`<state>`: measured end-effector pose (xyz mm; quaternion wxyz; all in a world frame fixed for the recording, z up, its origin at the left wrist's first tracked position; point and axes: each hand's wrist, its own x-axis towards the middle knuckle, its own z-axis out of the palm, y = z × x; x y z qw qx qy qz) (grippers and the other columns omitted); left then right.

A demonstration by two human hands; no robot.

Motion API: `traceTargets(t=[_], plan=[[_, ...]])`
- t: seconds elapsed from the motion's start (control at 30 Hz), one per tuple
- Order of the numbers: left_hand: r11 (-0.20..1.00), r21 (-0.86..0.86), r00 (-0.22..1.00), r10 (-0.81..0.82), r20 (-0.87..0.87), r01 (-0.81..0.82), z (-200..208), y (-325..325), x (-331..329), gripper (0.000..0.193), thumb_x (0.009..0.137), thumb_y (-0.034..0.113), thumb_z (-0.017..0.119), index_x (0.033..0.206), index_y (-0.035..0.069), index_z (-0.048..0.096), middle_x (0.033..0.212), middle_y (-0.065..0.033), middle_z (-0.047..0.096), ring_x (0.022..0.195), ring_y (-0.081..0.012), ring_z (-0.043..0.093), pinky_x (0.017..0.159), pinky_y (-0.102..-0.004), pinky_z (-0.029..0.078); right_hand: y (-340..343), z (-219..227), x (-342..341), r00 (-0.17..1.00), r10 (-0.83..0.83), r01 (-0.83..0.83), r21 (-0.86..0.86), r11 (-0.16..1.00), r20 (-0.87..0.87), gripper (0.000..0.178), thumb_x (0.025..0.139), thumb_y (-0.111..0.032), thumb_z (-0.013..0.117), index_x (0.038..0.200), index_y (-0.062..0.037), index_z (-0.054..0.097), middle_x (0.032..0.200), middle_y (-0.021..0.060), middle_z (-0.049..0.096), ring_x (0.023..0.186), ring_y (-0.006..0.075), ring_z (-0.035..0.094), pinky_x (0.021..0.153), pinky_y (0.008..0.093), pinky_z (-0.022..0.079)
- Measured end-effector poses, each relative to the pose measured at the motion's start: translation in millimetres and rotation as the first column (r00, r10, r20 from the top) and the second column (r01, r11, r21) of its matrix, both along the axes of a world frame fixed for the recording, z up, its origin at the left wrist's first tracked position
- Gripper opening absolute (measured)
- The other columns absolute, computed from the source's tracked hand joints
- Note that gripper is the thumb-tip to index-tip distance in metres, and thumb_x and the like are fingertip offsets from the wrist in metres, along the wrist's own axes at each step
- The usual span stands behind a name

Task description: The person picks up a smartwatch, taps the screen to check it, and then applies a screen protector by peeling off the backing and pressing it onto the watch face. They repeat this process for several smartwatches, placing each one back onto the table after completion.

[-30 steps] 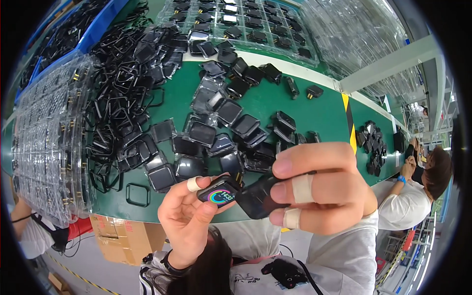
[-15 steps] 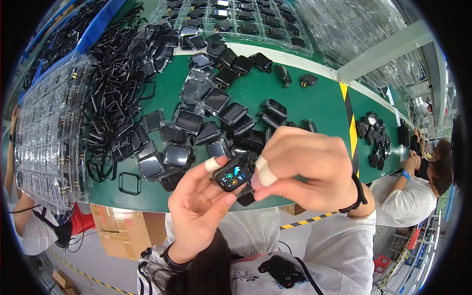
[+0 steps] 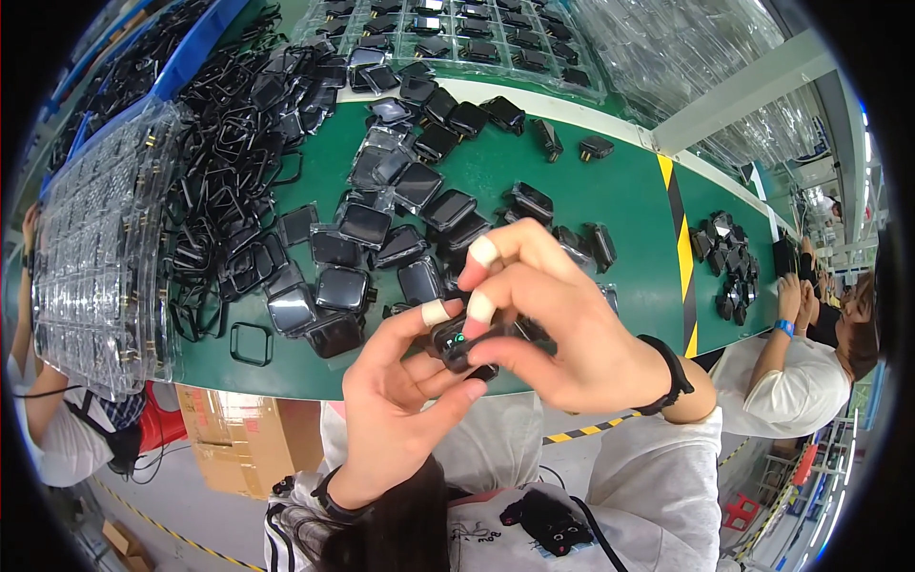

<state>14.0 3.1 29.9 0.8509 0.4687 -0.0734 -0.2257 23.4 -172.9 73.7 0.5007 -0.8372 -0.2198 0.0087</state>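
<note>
Between the fingertips of my left hand [image 3: 393, 405] is a black smartwatch body [image 3: 442, 336] without straps, held just over the table's near edge. A green spot glows on its screen, most of which is covered. My right hand [image 3: 572, 334] closes over the watch from the right, with thumb and fingertips pinching its dark edge. Whether a separate black piece lies in that pinch, I cannot tell. Both hands wear pale finger covers. Just beyond them lie loose black watch bodies [image 3: 363, 226], several in clear film.
Thin black square frames [image 3: 224, 162] heap at the left, with one single frame [image 3: 251, 325] near the front edge. Clear trays [image 3: 95, 248] stack at far left; a filled tray [image 3: 477, 57] stands behind. Yellow-black tape [image 3: 686, 248] crosses the green table [image 3: 629, 200]. A co-worker [image 3: 796, 381] sits at right.
My right hand has turned and shifted left, its fingers now over the watch. The lit screen, plainly visible before, is now mostly covered and tilted. My left hand keeps its hold.
</note>
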Motion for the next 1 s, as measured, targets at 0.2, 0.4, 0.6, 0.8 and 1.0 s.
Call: traceTargets(t=[0.2,0.4,0.6,0.8,1.0], plan=[[0.999,-0.009,0.999,0.034,0.001,-0.034,-3,0,-2,0.049,0.073,-0.02,0.06,0.118,-0.006,0.047,0.115,-0.0126,0.049,0.107,-0.0244,0.057,0.093,-0.0331,0.051,0,-4,-1,0.999,-0.024,0.025,-0.046,0.999,0.035,0.028,0.072,0.011,0.067,0.093,-0.0006,0.053,0.112,0.013,0.041,0.092,0.0215,0.054,0.073,0.0312,0.05],[0.979,-0.088,0.965,0.198,0.173,-0.185,-14,-1,-3,0.035,0.072,-0.018,0.063,0.104,-0.006,0.056,0.103,-0.0106,0.054,0.098,-0.0215,0.061,0.082,-0.0291,0.054,1,-3,-10,0.998,-0.026,0.022,0.071,0.997,0.062,0.028,0.071,0.001,0.073,0.093,0.0004,0.056,0.102,0.0132,0.052,0.086,0.0232,0.055,0.069,0.0307,0.049],[0.927,0.164,0.84,0.217,0.497,-0.337,-9,-3,-2,0.026,0.066,-0.011,0.071,0.09,-0.004,0.061,0.084,-0.0095,0.059,0.079,-0.0195,0.063,0.065,-0.0267,0.052,2,-14,-21,0.97,-0.072,0.027,0.19,0.981,0.234,0.03,0.069,-0.01,0.079,0.09,0.0007,0.06,0.085,0.0109,0.06,0.074,0.0227,0.057,0.061,0.0303,0.047],[0.922,0.153,0.696,0.151,0.702,-0.355,-8,6,2,0.024,0.063,-0.006,0.075,0.084,-0.002,0.062,0.08,-0.0104,0.06,0.071,-0.0187,0.061,0.059,-0.0266,0.049,7,-21,-23,0.947,-0.067,-0.006,0.226,0.974,0.314,0.03,0.069,-0.009,0.079,0.089,0.0006,0.06,0.084,0.0113,0.06,0.071,0.0213,0.057,0.058,0.0305,0.044],[0.951,0.052,0.814,0.233,0.531,-0.306,-13,5,-4,0.023,0.063,-0.005,0.076,0.081,-0.002,0.063,0.082,-0.0108,0.06,0.07,-0.0179,0.061,0.057,-0.0255,0.047,13,-23,-38,0.979,-0.104,0.057,0.256,0.965,0.173,0.033,0.07,-0.006,0.078,0.096,0.0001,0.059,0.089,0.012,0.059,0.074,0.0199,0.056,0.063,0.0299,0.044]])
